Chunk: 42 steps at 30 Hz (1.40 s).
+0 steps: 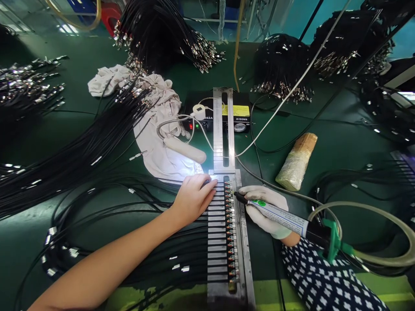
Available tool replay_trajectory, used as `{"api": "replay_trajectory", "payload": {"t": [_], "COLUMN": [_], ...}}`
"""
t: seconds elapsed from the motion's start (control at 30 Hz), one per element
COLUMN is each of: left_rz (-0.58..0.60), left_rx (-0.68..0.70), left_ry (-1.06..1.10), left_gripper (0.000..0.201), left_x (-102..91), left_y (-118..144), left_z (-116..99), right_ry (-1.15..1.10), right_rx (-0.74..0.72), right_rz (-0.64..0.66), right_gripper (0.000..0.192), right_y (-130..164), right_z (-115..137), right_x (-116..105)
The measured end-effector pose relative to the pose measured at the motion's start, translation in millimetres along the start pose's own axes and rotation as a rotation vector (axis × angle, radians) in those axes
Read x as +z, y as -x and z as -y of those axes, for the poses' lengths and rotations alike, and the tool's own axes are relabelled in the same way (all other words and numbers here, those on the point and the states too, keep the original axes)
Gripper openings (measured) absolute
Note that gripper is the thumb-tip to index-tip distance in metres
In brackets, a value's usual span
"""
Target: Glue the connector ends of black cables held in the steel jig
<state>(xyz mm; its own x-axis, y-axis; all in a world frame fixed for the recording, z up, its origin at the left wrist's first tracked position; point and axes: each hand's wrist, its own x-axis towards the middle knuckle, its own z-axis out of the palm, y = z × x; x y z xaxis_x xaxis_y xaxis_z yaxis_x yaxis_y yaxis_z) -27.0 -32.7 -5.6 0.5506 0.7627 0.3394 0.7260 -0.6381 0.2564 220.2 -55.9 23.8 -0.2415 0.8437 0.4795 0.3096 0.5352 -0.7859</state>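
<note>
— So, where are your hands right now?

— My left hand [193,196] lies flat, fingers loosely spread, pressing down on the top few black cables [181,242] where they enter the metal fixture [241,242] on the counter [340,142]. It grips nothing; it only holds them down. My right hand [266,208], gloved in white, is closed around the dispensing pen [275,212], whose dark tip sits at the upper end of the row of connectors [231,233].

— And the row itself?

— It runs down the fixture between my hands, each connector in its own slot, cable tails trailing off to the left.

— What worries you?

— I think the hose [372,211] behind the pen is the main risk. It loops stiffly to the right, and its pull could drag the tip sideways onto a neighbouring connector. Also, if my left palm shifts, the cables under it might twist out of their slots.

— Anything nearby in the way?

— A small lamp [184,149] on a white cloth [155,142] shines just above my left hand; its glare could hide the tip. A wrapped block [296,162] lies near the hose, and a control box [238,119] sits beyond the fixture.
</note>
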Motion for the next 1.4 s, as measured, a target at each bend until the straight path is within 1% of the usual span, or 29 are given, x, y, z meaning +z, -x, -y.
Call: {"api": "replay_trajectory", "payload": {"t": [0.2, 0.5, 0.73, 0.97, 1.2, 1.4], "left_rz": [0.001, -0.004, -0.006, -0.001, -0.013, 0.004], "left_rx": [0.000, 0.002, 0.006, -0.005, 0.008, 0.005], "left_ry": [0.000, -0.009, -0.013, -0.010, -0.013, -0.009], "left_gripper": [0.026, 0.027, 0.026, 0.028, 0.026, 0.026], "left_x": [-0.5, -0.4, -2.1, -0.2, -1.3, 1.1], "left_y": [-1.0, -1.0, -2.0, -0.2, -1.5, 0.3], "left_z": [-0.5, 0.1, -1.2, -0.1, -0.9, 0.9], "right_ry": [0.009, 0.030, 0.031, 0.020, 0.023, 0.001], "right_rx": [0.018, -0.019, -0.033, -0.019, -0.028, -0.015], "right_rz": [-0.010, 0.017, 0.007, -0.003, 0.007, 0.017], "right_gripper": [0.014, 0.015, 0.014, 0.012, 0.014, 0.018], "right_y": [1.1, 1.4, -0.6, 0.4, 2.0, 2.0], "right_z": [-0.7, -0.8, 0.3, 0.1, -1.2, -3.8], "right_x": [0.9, -1.1, -1.2, -0.6, -0.3, 0.3]}}
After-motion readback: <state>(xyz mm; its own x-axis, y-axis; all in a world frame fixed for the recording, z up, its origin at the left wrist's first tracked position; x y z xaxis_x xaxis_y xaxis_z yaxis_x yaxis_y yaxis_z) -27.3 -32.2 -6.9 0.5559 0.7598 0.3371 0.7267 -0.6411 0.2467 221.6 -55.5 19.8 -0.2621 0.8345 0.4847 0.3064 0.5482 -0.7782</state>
